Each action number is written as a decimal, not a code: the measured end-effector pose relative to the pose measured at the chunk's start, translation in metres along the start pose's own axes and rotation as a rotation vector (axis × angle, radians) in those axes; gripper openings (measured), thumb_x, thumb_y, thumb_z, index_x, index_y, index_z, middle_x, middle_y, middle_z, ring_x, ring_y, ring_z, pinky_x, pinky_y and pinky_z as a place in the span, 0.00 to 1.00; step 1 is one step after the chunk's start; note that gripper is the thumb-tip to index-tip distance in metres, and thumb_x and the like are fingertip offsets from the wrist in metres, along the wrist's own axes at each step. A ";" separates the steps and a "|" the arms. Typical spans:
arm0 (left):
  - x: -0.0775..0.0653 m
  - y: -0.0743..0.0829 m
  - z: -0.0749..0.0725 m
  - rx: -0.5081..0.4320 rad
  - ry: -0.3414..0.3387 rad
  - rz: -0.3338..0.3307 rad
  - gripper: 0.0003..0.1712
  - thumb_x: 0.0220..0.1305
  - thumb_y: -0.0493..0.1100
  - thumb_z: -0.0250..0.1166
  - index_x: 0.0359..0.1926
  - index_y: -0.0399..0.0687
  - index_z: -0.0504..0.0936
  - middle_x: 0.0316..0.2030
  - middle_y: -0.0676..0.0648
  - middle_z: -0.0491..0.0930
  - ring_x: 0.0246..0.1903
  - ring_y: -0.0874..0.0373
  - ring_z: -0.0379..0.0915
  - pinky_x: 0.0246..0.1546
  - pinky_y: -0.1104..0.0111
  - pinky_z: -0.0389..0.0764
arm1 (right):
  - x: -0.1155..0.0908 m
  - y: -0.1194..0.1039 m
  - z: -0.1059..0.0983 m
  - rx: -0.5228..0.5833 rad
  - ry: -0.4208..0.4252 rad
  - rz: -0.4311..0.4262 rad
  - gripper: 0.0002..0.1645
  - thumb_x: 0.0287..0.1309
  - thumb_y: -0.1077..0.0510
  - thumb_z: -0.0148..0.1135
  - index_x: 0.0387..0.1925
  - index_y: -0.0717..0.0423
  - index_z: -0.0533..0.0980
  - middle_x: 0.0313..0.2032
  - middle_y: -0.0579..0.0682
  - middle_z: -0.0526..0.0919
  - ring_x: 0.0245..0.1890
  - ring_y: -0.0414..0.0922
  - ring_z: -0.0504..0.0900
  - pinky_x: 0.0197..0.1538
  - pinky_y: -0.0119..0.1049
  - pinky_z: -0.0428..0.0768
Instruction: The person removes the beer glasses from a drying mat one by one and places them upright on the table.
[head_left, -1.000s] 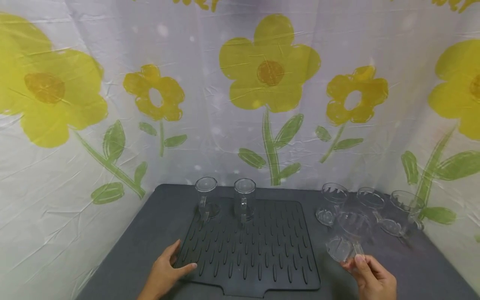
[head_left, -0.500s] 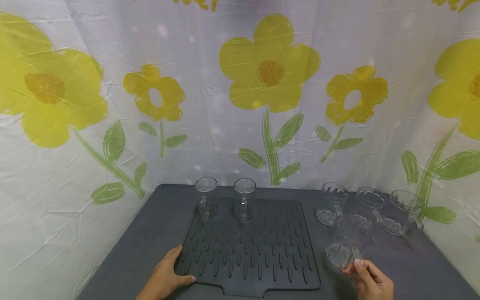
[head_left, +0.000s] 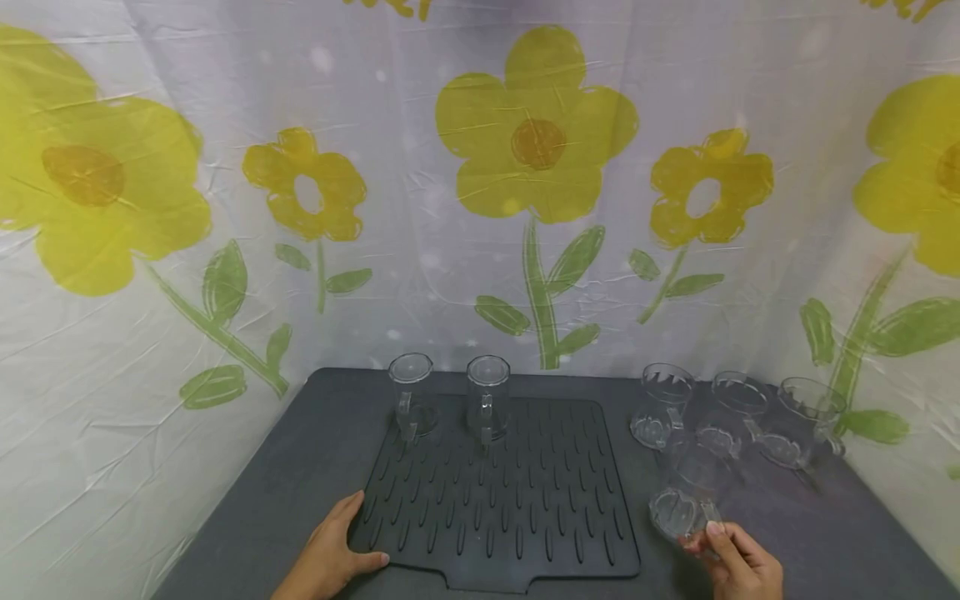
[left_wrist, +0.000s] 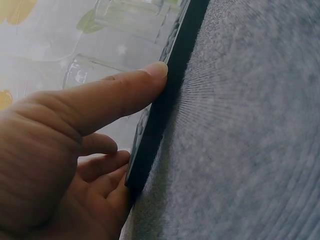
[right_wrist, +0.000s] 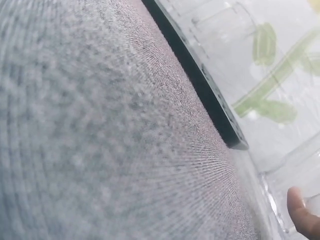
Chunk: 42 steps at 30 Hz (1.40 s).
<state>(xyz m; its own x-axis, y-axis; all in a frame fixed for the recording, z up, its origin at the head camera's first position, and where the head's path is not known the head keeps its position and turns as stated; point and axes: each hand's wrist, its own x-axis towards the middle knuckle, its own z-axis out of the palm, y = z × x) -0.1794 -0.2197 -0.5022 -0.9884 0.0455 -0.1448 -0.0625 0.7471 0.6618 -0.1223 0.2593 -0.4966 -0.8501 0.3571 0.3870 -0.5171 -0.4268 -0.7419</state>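
A ribbed black mat (head_left: 495, 500) lies on the dark table. My left hand (head_left: 322, 542) touches its near left corner, thumb along the front edge and fingers at the left side; in the left wrist view, the thumb (left_wrist: 125, 95) rests against the mat's edge. To the right of the mat, my right hand (head_left: 742, 562) pinches the handle of a clear glass mug (head_left: 678, 508). Whether that mug touches the table, I cannot tell. Two glass mugs (head_left: 488, 404) stand at the mat's back left, handles toward me.
Behind the held mug stand several more clear glass mugs (head_left: 798, 425) at the table's back right, close together. A white curtain (head_left: 405, 250) printed with yellow flowers hangs along the back and sides of the grey-black table (head_left: 262, 483).
My left hand has come nearer and settled against the mat's corner. My right hand, still pinching the mug handle, has shifted slightly left and toward me with the mug.
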 end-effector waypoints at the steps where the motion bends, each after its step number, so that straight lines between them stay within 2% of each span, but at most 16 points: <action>1: 0.000 0.000 0.000 0.008 -0.001 0.001 0.66 0.36 0.56 0.82 0.68 0.25 0.59 0.64 0.26 0.59 0.61 0.28 0.57 0.55 0.38 0.66 | 0.000 0.000 -0.001 0.003 -0.001 -0.001 0.15 0.66 0.74 0.50 0.24 0.73 0.76 0.22 0.57 0.80 0.25 0.48 0.82 0.34 0.37 0.85; 8: 0.002 -0.001 0.001 0.036 -0.006 -0.008 0.65 0.35 0.57 0.82 0.68 0.26 0.60 0.64 0.26 0.60 0.61 0.27 0.57 0.54 0.38 0.66 | 0.000 0.005 -0.008 0.025 -0.058 -0.009 0.14 0.67 0.74 0.50 0.25 0.72 0.76 0.23 0.57 0.81 0.26 0.47 0.83 0.36 0.37 0.85; 16: 0.003 0.000 0.001 0.036 -0.003 -0.012 0.65 0.36 0.57 0.82 0.68 0.26 0.60 0.64 0.26 0.60 0.61 0.27 0.57 0.54 0.38 0.66 | 0.000 0.008 -0.011 0.082 -0.045 0.007 0.16 0.66 0.77 0.45 0.27 0.74 0.77 0.24 0.57 0.80 0.27 0.49 0.83 0.35 0.37 0.85; 26: 0.004 0.000 0.002 0.030 -0.012 -0.022 0.65 0.36 0.58 0.82 0.68 0.27 0.60 0.64 0.26 0.59 0.61 0.27 0.56 0.54 0.37 0.66 | 0.001 0.005 -0.008 -0.063 0.072 0.051 0.14 0.66 0.72 0.52 0.25 0.71 0.78 0.22 0.55 0.80 0.24 0.47 0.82 0.31 0.36 0.84; 34: 0.006 0.000 0.002 0.025 -0.026 -0.044 0.65 0.36 0.58 0.81 0.69 0.28 0.59 0.64 0.26 0.58 0.61 0.26 0.56 0.54 0.37 0.66 | 0.003 0.004 -0.012 -0.113 0.061 0.063 0.15 0.68 0.68 0.53 0.26 0.72 0.77 0.22 0.55 0.79 0.24 0.47 0.81 0.31 0.37 0.85; 42: 0.004 0.000 0.002 0.021 -0.014 -0.022 0.65 0.36 0.58 0.81 0.68 0.27 0.60 0.64 0.26 0.59 0.61 0.26 0.57 0.54 0.37 0.66 | 0.003 0.003 -0.016 -0.087 0.006 0.065 0.15 0.69 0.68 0.50 0.26 0.70 0.77 0.22 0.56 0.79 0.25 0.47 0.83 0.33 0.38 0.85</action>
<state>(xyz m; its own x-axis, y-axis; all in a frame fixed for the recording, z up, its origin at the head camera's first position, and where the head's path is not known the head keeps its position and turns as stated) -0.1833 -0.2182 -0.5042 -0.9847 0.0380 -0.1698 -0.0814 0.7618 0.6426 -0.1250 0.2722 -0.5065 -0.8808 0.3364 0.3333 -0.4501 -0.3759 -0.8100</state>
